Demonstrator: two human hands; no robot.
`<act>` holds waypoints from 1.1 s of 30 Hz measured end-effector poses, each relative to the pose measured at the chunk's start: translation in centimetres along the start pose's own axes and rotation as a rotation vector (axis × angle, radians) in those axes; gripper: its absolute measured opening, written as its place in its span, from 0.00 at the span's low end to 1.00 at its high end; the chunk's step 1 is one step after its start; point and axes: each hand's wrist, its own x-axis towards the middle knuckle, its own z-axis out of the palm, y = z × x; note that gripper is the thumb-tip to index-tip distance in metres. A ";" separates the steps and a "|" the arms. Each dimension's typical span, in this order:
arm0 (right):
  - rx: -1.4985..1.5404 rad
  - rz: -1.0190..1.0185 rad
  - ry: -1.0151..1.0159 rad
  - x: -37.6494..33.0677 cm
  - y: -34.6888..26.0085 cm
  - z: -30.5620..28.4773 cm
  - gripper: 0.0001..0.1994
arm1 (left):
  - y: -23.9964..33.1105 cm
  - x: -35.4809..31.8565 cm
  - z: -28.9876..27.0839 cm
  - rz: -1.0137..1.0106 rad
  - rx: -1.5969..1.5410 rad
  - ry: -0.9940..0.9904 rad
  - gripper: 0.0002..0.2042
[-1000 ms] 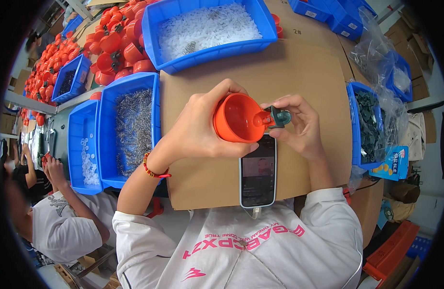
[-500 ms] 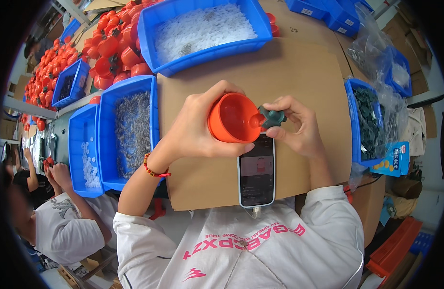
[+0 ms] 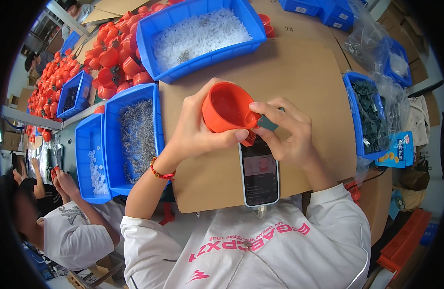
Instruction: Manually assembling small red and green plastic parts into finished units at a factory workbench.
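Note:
An orange-red plastic cup [image 3: 227, 107] with a small rounded lug on its right side is tilted so that its hollow inside faces up. My left hand [image 3: 194, 126] is closed round the cup, thumb along the lower rim and fingers behind. At the lug, my right hand [image 3: 291, 130] pinches a dark green plastic piece [image 3: 269, 123], mostly hidden by the fingers; index finger and thumb press against the lug. Under the hands a phone [image 3: 260, 179] with a lit screen lies on the brown cardboard sheet [image 3: 202, 188].
Blue bins hold white plastic bits [image 3: 202, 36], metal springs [image 3: 137, 139], small white rings [image 3: 97, 176] and green pieces [image 3: 368, 113]. Many orange-red cups [image 3: 111, 58] are heaped at the far left. Another person [image 3: 72, 231] works at the left. Clear plastic bags [image 3: 373, 58] hang at the right.
The cup has tipped a little and moved slightly left. My right hand has brought the green piece round against the lug, and its fingers now cover most of it.

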 end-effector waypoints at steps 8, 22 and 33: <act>-0.210 -0.210 -0.042 1.4 0.6 -0.2 0.23 | 0.6 0.0 -0.4 -0.090 -0.088 0.051 0.25; -0.332 -0.536 0.133 5.2 2.3 1.3 0.13 | -0.7 0.9 -6.3 -0.040 -0.044 0.510 0.18; -0.479 -0.514 -0.866 3.7 0.4 10.0 0.10 | -0.6 1.3 -6.7 0.030 0.131 0.595 0.20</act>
